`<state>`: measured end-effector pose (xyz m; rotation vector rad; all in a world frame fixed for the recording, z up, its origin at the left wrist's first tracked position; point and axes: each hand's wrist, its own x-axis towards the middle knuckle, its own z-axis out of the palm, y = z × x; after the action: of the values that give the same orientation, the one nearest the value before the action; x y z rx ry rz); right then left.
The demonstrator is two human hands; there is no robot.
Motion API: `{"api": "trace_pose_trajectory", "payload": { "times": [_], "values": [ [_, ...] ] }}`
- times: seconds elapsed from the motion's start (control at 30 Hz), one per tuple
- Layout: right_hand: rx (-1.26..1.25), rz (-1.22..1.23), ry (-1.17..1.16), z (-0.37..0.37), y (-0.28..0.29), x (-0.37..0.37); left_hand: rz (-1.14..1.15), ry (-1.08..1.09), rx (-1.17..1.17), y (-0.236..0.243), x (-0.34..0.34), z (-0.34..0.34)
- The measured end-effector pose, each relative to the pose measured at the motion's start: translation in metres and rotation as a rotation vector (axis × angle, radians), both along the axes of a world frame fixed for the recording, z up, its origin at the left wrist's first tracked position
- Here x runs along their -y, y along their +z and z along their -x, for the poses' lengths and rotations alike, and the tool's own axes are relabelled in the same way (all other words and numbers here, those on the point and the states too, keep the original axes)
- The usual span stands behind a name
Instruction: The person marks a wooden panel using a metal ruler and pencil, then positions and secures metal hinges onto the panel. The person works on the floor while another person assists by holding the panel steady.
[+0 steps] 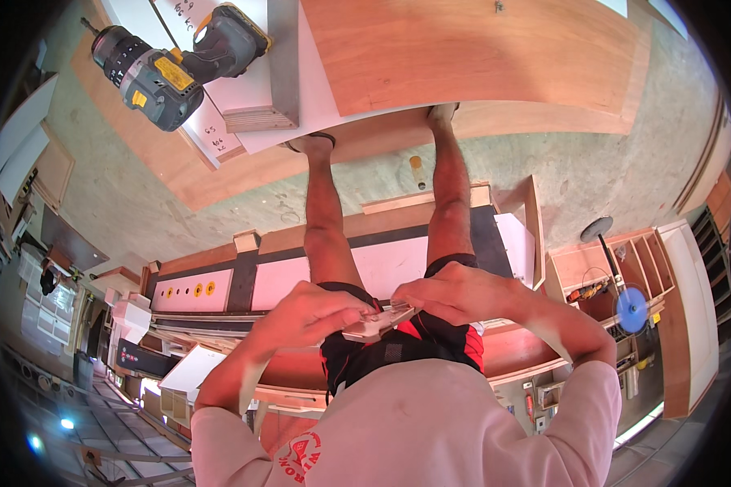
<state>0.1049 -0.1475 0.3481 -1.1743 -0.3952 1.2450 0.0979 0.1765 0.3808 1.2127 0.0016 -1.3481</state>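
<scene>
Both hands meet in front of my waist around a small, pale, flat piece (367, 327) with a rounded end, whose exact kind I cannot make out. My left hand (313, 315) closes on its left side with the thumb lying over it. From the right, my right hand (455, 296) pinches the far end, where a thin, shiny part shows between the fingers. My fingers hide much of the piece.
A yellow and black cordless drill (166, 73) lies on white panels beyond my feet, beside a large brown wooden board (463, 57). A long workbench with a dark edge (365, 252) crosses behind my legs. Wooden shelving (650, 268) and a blue fan (631, 309) stand at right.
</scene>
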Motion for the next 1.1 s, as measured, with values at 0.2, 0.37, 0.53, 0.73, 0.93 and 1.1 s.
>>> {"api": "trace_pose_trajectory", "payload": {
  "times": [0.2, 0.37, 0.53, 0.73, 0.93, 1.1],
  "values": [
    [-0.03, 0.128, -0.209, 0.013, -0.014, -0.006, -0.107, 0.216, -0.059, -0.037, 0.006, 0.008],
    [-0.59, 0.33, -0.896, 0.051, -0.072, -0.048, -0.311, 0.567, -0.111, -0.112, 0.032, -0.013],
    [-0.661, 0.326, -1.15, 0.048, -0.149, -0.086, -0.546, 0.458, 0.179, -0.18, 0.062, -0.06],
    [-0.602, 0.354, -1.225, 0.038, -0.195, -0.108, -0.689, 0.451, 0.548, -0.226, 0.074, -0.068],
    [-0.524, 0.403, -1.182, 0.03, -0.218, -0.095, -0.675, 0.464, 0.719, -0.236, 0.071, -0.069],
    [-0.516, 0.386, -1.173, 0.03, -0.222, -0.091, -0.615, 0.441, 0.722, -0.237, 0.07, -0.071]
  ]
}}
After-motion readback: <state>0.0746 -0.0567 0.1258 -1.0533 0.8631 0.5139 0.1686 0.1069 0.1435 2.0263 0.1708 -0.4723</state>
